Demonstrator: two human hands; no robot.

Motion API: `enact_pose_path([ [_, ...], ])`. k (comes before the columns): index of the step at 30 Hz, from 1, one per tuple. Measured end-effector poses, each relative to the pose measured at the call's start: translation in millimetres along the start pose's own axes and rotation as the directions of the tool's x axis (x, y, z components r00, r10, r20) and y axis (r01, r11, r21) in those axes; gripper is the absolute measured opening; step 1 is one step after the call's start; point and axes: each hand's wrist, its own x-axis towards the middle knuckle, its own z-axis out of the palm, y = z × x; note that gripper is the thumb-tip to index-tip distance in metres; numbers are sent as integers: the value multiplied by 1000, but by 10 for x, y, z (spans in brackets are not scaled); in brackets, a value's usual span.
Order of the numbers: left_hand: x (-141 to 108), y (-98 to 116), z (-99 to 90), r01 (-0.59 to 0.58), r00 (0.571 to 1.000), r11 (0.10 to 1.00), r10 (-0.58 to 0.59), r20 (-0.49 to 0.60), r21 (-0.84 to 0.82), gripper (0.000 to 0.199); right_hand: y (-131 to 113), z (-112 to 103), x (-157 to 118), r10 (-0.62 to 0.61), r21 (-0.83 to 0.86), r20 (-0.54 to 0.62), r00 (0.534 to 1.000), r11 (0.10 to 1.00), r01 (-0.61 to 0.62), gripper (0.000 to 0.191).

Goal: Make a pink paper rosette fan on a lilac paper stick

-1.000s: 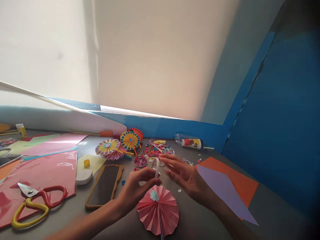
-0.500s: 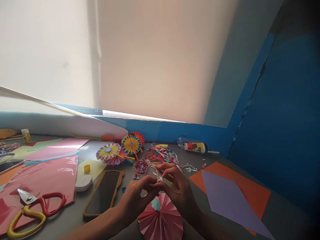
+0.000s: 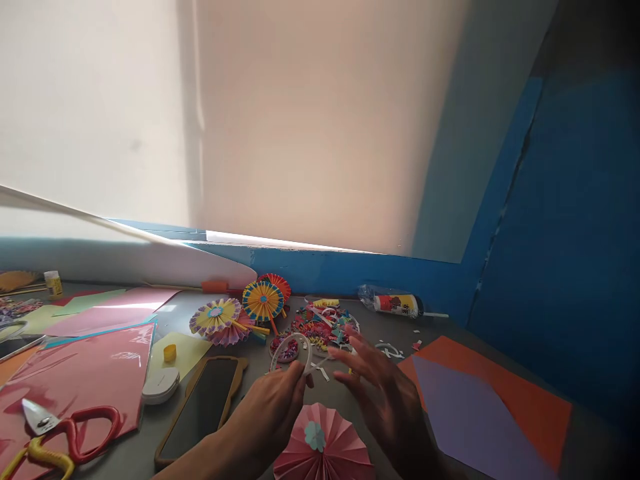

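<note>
My left hand point(image 3: 265, 413) pinches a thin white paper ring point(image 3: 289, 335) between thumb and fingers, holding it up above the tabletop. My right hand point(image 3: 385, 400) hangs to the right of the ring, fingers spread and holding nothing. Below both hands lies a pink pleated paper fan point(image 3: 320, 447) with a pale blue flower at its centre. Its lower part runs out of the picture. Several white paper snippets point(image 3: 323, 373) lie just beyond my right fingertips.
Behind the hands are colourful paper rosettes point(image 3: 263, 301) and a heap of paper scraps point(image 3: 325, 327). A phone in a tan case point(image 3: 200, 407) lies left, near red-and-yellow scissors point(image 3: 65, 443) on pink sheets point(image 3: 80, 373). Purple and orange sheets point(image 3: 480, 413) lie right, below a plastic bottle point(image 3: 395, 305).
My hands have parted: the right hand has let go of the ring and moved right, fingers spread. The left hand still holds the ring, now with its round opening clearly showing.
</note>
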Motion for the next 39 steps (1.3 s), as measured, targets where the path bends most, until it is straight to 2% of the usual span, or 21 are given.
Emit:
enact_pose_path([
  [3, 34, 22, -62, 32, 999, 988, -33, 4, 148, 20, -39, 40, 1, -28, -212, 80, 996, 976, 44, 73],
  [6, 45, 15, -45, -45, 999, 932, 37, 30, 359, 21, -62, 71, 16, -107, -272, 297, 949, 943, 191, 64],
  [8, 37, 0, -8, -94, 996, 905, 84, 42, 414, 23, -64, 66, 24, -151, -269, 382, 912, 926, 266, 50],
  [11, 11, -6, 43, -117, 993, 903, 105, 51, 413, 23, -81, 35, 35, -175, -284, 350, 920, 916, 282, 26],
  [13, -8, 9, 67, -119, 993, 910, 110, 48, 398, 22, -113, 18, 49, -195, -293, 304, 932, 912, 286, 21],
  [17, -24, 53, 64, -84, 996, 947, 72, 52, 310, 18, -190, -5, 92, -237, -312, 286, 929, 893, 324, 25],
  [19, -6, 41, 10, -58, 997, 984, 47, 66, 170, 16, -202, -50, 95, -260, -328, 313, 914, 873, 361, 29],
  [21, 36, -13, -83, 9, 1000, 1000, -8, 22, -28, 19, -173, -128, 64, -302, -334, 321, 898, 851, 406, 33],
  [23, 92, -92, -182, 188, 973, 958, -212, -94, -215, 29, -104, -217, 1, -337, -336, 269, 902, 845, 416, 34],
  [25, 132, -151, -234, 234, 928, 927, -303, -218, -294, 30, -24, -279, -68, -258, -352, 143, 956, 889, 293, 32],
  [26, 138, -162, -230, 206, 937, 935, -273, -217, -289, 29, 8, -292, -96, -166, -351, 50, 985, 920, 173, 33],
  [28, 118, -137, -165, 53, 990, 988, -71, -126, -146, 24, 38, -278, -130, 73, -252, -62, 995, 964, -86, 49],
  [29, 95, -105, -113, -70, 997, 996, 69, -35, -54, 23, 34, -255, -138, 204, -149, -63, 977, 966, -212, 63],
  [31, 39, -22, -4, -242, 968, 966, 234, 90, 86, 31, 0, -199, -151, 430, 120, 59, 901, 893, -434, 84],
  [33, -6, 52, 84, -344, 936, 928, 327, 131, 142, 37, -35, -165, -172, 560, 321, 234, 795, 727, -607, 87],
  [34, -21, 76, 116, -362, 931, 919, 348, 109, 156, 35, -39, -169, -187, 593, 373, 280, 755, 658, -655, 83],
  [36, -32, 87, 164, -301, 953, 942, 302, 13, 151, 37, -5, -234, -218, 630, 404, 311, 711, 589, -699, 79],
  [38, -29, 44, 210, -102, 988, 991, 111, -109, 91, 44, 77, -365, -244, 672, 393, 288, 683, 567, -724, 81],
  [39, -25, 7, 236, 16, 989, 999, -10, -145, 39, 43, 128, -446, -257, 708, 379, 266, 654, 547, -746, 82],
])
